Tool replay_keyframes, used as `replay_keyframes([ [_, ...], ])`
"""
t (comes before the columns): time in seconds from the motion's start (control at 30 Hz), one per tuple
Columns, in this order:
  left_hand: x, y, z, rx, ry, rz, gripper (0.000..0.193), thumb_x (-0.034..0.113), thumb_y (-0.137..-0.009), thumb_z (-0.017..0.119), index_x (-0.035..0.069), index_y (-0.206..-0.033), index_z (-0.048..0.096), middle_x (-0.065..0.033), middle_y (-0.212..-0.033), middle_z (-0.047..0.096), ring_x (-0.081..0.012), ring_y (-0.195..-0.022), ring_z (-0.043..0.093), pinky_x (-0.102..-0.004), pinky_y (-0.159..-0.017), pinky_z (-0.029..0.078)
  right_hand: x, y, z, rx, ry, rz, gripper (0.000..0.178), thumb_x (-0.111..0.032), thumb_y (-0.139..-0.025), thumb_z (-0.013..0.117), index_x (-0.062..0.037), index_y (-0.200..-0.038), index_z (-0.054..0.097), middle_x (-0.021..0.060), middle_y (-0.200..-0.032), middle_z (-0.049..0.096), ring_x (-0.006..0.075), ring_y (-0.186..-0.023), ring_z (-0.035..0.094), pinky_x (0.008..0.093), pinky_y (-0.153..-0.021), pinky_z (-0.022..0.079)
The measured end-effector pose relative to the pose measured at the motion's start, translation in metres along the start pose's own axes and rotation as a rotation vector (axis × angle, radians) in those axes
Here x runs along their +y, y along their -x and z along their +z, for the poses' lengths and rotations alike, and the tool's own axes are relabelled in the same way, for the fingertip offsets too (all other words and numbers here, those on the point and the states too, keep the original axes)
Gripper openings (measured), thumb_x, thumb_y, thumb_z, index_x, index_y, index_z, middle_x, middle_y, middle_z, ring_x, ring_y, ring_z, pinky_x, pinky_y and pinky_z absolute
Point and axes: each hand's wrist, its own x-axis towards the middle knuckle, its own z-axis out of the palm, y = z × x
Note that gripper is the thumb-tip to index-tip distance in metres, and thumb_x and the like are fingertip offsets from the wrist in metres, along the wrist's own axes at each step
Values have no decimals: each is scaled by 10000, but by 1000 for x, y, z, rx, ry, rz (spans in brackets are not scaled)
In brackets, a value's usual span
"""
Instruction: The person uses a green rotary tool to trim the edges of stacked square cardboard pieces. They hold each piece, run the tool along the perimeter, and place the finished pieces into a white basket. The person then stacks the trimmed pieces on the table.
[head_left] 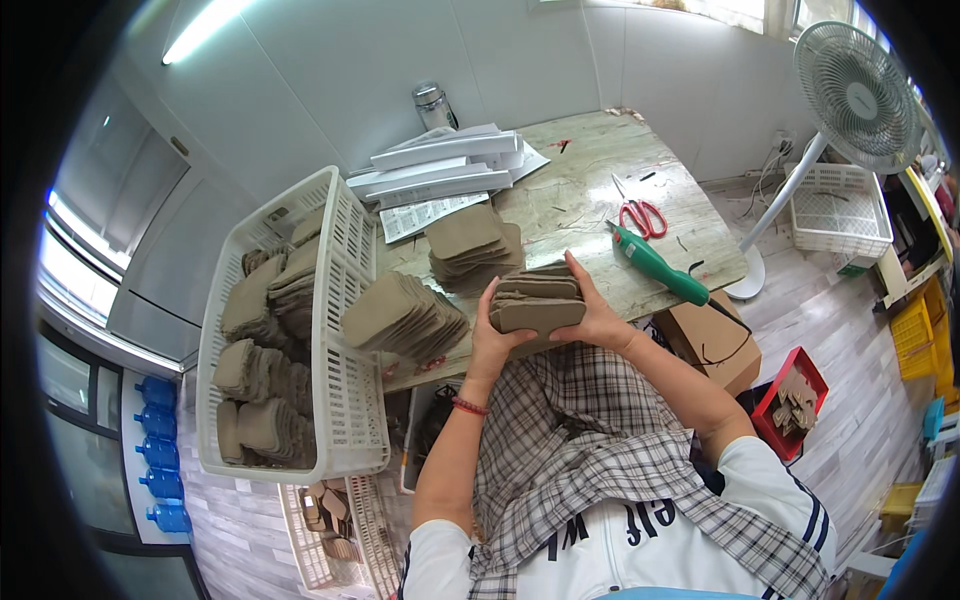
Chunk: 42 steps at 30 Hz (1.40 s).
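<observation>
Between my two hands is a stack of brown-grey, round-cornered flat pads point(538, 315), held at the table's near edge. My left hand point(492, 325) grips its left side, fingers up and thumb across the front. On the right side, my right hand point(597, 315) presses in the same way. Just left of them a leaning pile of similar pads point(405, 315) lies on the table point(575, 190). Behind it sits another pile of pads point(472, 245). What the pads are made of I cannot tell.
At left stands a white plastic crate point(345, 400) with many pad stacks. Papers point(450, 165) and a metal flask point(434, 106) are at the back. Red-handled scissors point(641, 216) and a green corded tool point(660, 268) lie right. A cardboard box point(712, 345), red tray point(822, 385) and fan point(800, 190) stand beyond.
</observation>
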Motion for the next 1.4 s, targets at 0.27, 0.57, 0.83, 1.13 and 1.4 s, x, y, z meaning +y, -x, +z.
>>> replay_keyframes([
  [0.27,-17,-31,-13,-87,-481,198,1264,26,-534,910,135,-1557,177,-144,-1505,351,-335,-1386,356,-439,-1143,353,22,-28,-29,0,359,-181,1392,-260,-546,943,-103,-1574,18,215,-1441,348,373,-1366,349,424,-1158,282],
  [0.57,39,-35,24,-288,-1122,313,1200,178,-599,878,58,-1550,157,-203,-1599,148,-353,-1498,113,-480,-1219,116,33,-27,-30,-6,254,-111,1451,-245,-532,956,-77,-1567,-48,216,-1582,186,337,-1461,222,400,-1191,212],
  [0.83,37,-46,24,-423,-1177,335,1224,166,-577,887,168,-1567,168,-212,-1610,97,-360,-1500,95,-499,-1212,114,34,-16,-33,33,252,-155,1447,-314,-524,957,-80,-1567,-17,249,-1526,264,396,-1423,284,437,-1166,265],
  [1.13,14,-10,37,16,-777,238,1103,-54,-639,801,98,-1541,184,-264,-1540,185,-446,-1427,239,-462,-1135,310,38,-7,-34,24,165,-125,1400,-322,-557,944,-45,-1563,10,247,-1533,266,375,-1427,285,421,-1177,241],
  [1.4,-13,-1,27,21,-705,349,667,-105,-718,697,55,-1316,447,-182,-1363,415,-354,-1282,436,-417,-1054,395,29,-9,-35,17,215,-152,1381,-285,-549,947,-52,-1564,41,223,-1531,269,365,-1429,277,418,-1176,247],
])
